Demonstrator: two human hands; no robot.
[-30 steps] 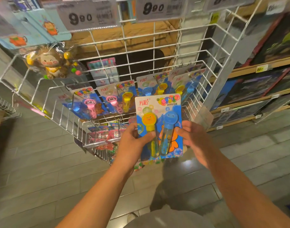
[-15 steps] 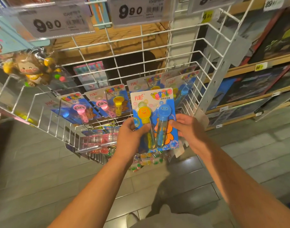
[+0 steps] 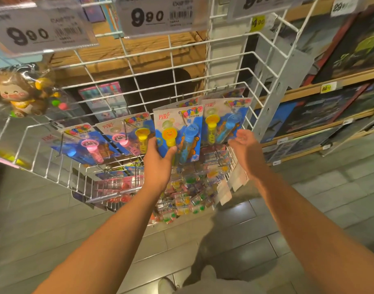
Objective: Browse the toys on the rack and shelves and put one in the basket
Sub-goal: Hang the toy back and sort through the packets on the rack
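Observation:
My left hand [image 3: 158,164] grips the lower left corner of a bubble-wand card [image 3: 178,132], a blue card with one yellow and one blue wand. The card is up against the white wire rack [image 3: 224,81], level with the same kind of cards hanging on hooks to its left [image 3: 128,134] and right [image 3: 224,122]. My right hand [image 3: 244,147] is off the card, fingers loosely curled, holding nothing, just below the right-hand cards. No basket is in view.
A bagged plush toy [image 3: 18,94] hangs at the upper left. Price tags [image 3: 158,15] run along the top. A lower wire bin [image 3: 181,194] holds several small packets. Wooden shelves [image 3: 330,85] with boxed toys stand to the right. Grey tiled floor lies below.
My left hand lifted the bubble-wand card up and back to the row of hanging cards. My right hand let go of it and moved right.

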